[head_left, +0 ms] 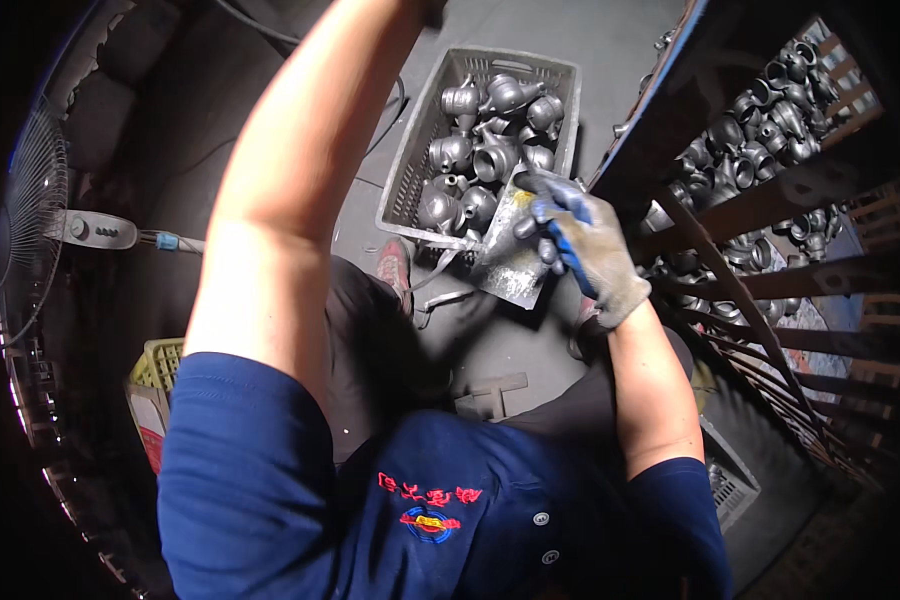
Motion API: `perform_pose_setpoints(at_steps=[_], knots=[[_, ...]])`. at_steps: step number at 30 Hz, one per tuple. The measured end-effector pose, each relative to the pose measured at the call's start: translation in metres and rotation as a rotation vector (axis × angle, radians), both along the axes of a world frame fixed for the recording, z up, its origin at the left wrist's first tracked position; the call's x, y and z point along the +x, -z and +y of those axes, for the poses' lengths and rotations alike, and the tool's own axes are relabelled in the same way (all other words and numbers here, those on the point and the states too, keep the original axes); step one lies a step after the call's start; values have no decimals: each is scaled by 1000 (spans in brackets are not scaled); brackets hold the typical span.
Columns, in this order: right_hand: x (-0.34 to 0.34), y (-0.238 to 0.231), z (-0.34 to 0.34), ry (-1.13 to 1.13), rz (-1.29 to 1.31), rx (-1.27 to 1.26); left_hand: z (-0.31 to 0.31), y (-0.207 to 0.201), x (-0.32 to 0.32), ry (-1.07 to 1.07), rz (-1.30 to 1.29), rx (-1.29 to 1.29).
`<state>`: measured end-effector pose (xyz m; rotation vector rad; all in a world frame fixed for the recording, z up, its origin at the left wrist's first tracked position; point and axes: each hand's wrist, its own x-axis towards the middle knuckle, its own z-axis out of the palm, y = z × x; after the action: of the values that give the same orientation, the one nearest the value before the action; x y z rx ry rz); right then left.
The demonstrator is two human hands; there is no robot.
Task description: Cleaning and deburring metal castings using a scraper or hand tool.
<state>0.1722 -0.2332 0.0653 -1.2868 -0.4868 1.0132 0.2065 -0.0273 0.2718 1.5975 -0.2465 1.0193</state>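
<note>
Crowding the right, a barred rack (820, 280) of metal castings (770, 125) flanks the gloved right hand (585, 240), its fingers half-curled over a scuffed plate (515, 285) (gripped or not, I cannot tell) by the grey crate's (407, 140) near corner. Floor (600, 30) opens beyond. The left hand is cut off above, grip unseen.

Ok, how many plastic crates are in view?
3 clearly: a large gray crate at top center, a yellow crate at left, and a light-gray crate at lower right. Others may be hidden in shadow.
</note>
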Motion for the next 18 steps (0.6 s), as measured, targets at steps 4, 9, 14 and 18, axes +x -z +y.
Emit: perform_pose_setpoints(at_steps=[4,9,14,18], knots=[[-3,-24,-3,56,27,-53,101,213,-36,-144,923,141],[-2,-28,12,18,125,-112,68,352,-90,395,1456,1327],[-3,-17,23,49,101,-133,75,378,-100,452,1320,1416],[-3,-4,27,65,9,-165,75,390,-102,480,1164,1526]])
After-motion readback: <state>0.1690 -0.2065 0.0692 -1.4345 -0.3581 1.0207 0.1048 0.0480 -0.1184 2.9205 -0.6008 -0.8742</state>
